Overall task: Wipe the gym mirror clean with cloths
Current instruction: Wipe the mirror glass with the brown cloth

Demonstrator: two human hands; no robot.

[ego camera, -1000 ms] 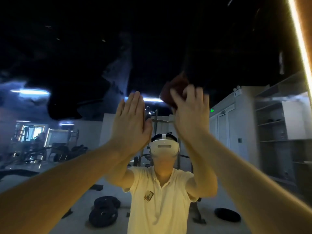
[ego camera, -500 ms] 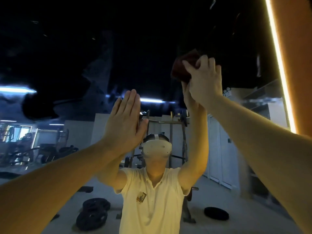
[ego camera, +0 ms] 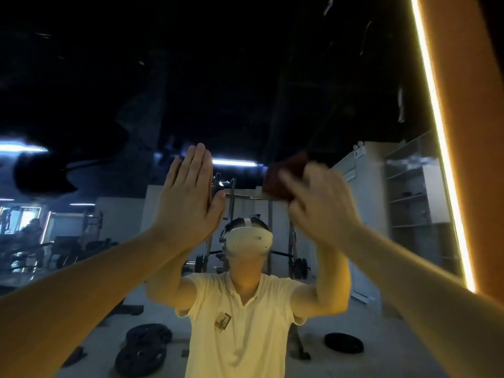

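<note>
The gym mirror (ego camera: 245,77) fills nearly the whole view and reflects me in a pale shirt and a white headset. My left hand (ego camera: 188,195) lies flat against the glass with straight fingers, just left of centre. My right hand (ego camera: 316,205) is blurred with motion and presses a dark red cloth (ego camera: 283,178) onto the mirror to the right of centre. Part of the cloth is hidden behind the fingers.
A lit strip (ego camera: 441,148) runs down the mirror's right edge, with an orange wall (ego camera: 474,132) beyond it. The reflection shows a weight rack, plates on the floor (ego camera: 144,347) and white shelves (ego camera: 409,192).
My right hand swept the cloth up and to the right, then came back down to about head height. The left hand stayed flat on the glass.
</note>
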